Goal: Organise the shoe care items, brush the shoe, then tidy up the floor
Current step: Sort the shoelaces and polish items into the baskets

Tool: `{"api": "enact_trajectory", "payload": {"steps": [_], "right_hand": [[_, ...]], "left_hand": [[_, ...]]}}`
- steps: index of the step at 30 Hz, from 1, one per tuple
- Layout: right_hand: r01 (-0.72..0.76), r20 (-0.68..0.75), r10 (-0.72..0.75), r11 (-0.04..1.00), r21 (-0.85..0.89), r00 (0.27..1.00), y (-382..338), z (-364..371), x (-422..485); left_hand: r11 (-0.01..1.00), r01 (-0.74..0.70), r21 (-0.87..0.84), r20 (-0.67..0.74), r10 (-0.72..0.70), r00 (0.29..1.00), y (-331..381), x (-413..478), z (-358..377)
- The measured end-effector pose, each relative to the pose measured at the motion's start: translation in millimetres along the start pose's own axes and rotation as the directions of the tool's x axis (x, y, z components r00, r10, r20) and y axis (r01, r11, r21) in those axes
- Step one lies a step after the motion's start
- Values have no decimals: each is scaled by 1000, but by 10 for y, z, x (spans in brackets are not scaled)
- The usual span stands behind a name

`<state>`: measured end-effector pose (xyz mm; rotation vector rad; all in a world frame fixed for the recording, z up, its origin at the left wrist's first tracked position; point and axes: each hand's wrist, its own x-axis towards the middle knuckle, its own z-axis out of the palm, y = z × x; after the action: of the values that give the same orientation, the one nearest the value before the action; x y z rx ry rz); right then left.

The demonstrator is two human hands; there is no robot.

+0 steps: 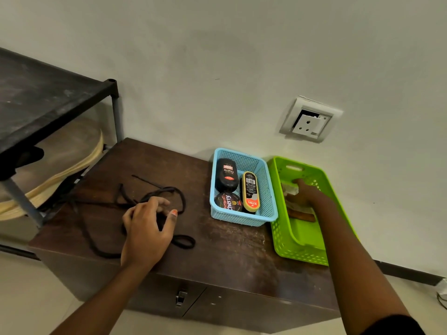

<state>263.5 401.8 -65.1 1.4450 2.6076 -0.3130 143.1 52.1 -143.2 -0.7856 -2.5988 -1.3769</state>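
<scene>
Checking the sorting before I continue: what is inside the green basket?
The green basket holds a brown wooden piece, probably a brush, and a pale cloth. The right hand reaches in over them, so what lies beneath it, and whether it grips anything, is hidden.

A single wide-angle view, worn on the person's head, looks forward and steeply down onto the dark brown wooden worktop from close above its near edge. It faces the plain off-white wall behind. Both forearms enter from the bottom border, with the left hand and the right hand near the lens. The black metal shelf rack fills the left margin, its lines bowed by the lens.
</scene>
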Motion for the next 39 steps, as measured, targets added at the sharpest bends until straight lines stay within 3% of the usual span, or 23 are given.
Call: {"api": "enact_trajectory", "payload": {"steps": [2, 6, 8, 10, 11, 14, 16, 18, 25, 29, 31, 34, 39], "right_hand": [[12, 76, -15, 999, 42, 997, -37, 93, 24], [105, 81, -109, 993, 54, 991, 102, 156, 71], [172, 84, -169, 985, -30, 982, 201, 117, 45], [330, 135, -308, 922, -201, 942, 243, 101, 17], [349, 156, -325, 923, -162, 933, 267, 131, 3], [214, 53, -219, 973, 88, 974, 338, 308, 25], [263, 15, -263, 959, -110, 965, 361, 264, 4], [317, 89, -304, 913, -256, 949, 382, 219, 20], [330, 0, -354, 872, -363, 935, 449, 259, 26], [258, 2, -290, 848, -462, 957, 428, 217, -34], [277, -78, -345, 852, -444, 935, 387, 182, -100], [418, -218, -512, 832, -364, 830, 373, 211, -137], [382, -82, -424, 872, -304, 902, 403, 287, -35]], "left_hand": [[1000, 3, -1, 6, -3, 1000, -10, -3, 0], [1000, 22, -16, 27, -21, 999, -37, 7, 20], [999, 28, -17, 31, -27, 999, -50, 9, 27], [1000, 26, -18, 31, -25, 999, -51, 9, 32], [1000, 23, -17, 30, -22, 999, -51, 10, 35], [999, 29, -20, 34, -28, 999, -60, 9, 31], [999, 33, -24, 36, -32, 999, -58, 9, 27], [1000, 25, -18, 35, -24, 999, -58, 8, 28], [1000, 22, -20, 30, -22, 999, -28, 8, 13], [1000, -1, -4, 19, 1, 1000, -7, 10, 8], [1000, -2, 1, 15, 2, 1000, -12, 5, -4], [1000, 2, -2, 10, -2, 1000, -9, 4, -13], [1000, 3, -22, -5, -3, 1000, 1, 4, -10]]}}
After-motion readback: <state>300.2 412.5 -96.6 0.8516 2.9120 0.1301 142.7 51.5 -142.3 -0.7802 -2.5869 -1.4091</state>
